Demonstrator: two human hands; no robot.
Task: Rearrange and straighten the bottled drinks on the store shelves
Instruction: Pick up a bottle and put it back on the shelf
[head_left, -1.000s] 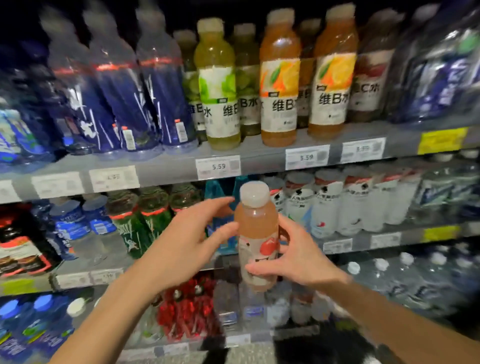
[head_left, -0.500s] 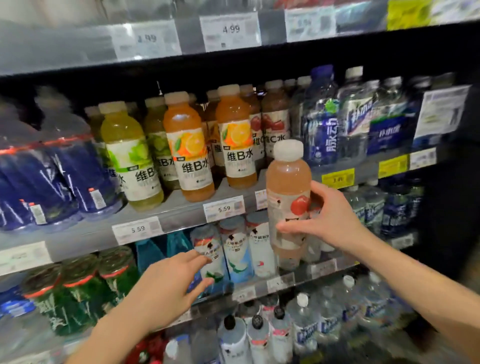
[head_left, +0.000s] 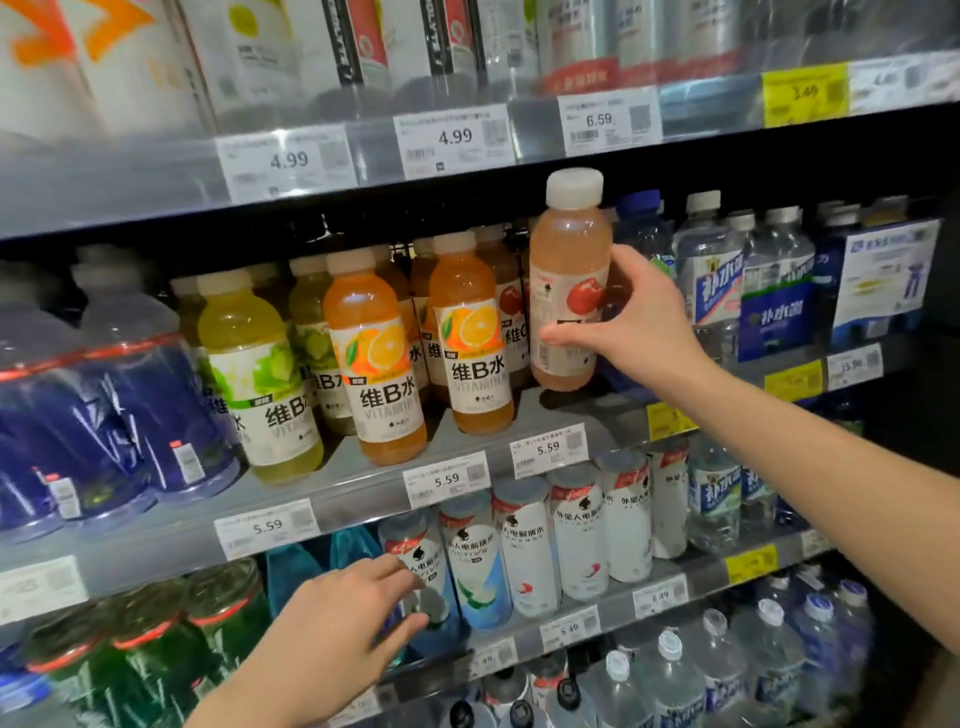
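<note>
Raised now, peach bottle (head_left: 569, 291) gripped by right hand (head_left: 636, 322); left hand (head_left: 332, 623) spread, label half hidden

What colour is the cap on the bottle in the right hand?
White, on the pale pink bottle; the head view shows it.

Hidden, cropped and blurred parts

The peach bottle (head_left: 569, 291) label is partly covered by the right hand (head_left: 639, 322); top-shelf bottles (head_left: 291, 52) are cut off by the upper edge; the far-left price tag (head_left: 39, 584) and blue bottles (head_left: 104, 415) are blurred beyond reading.
</note>
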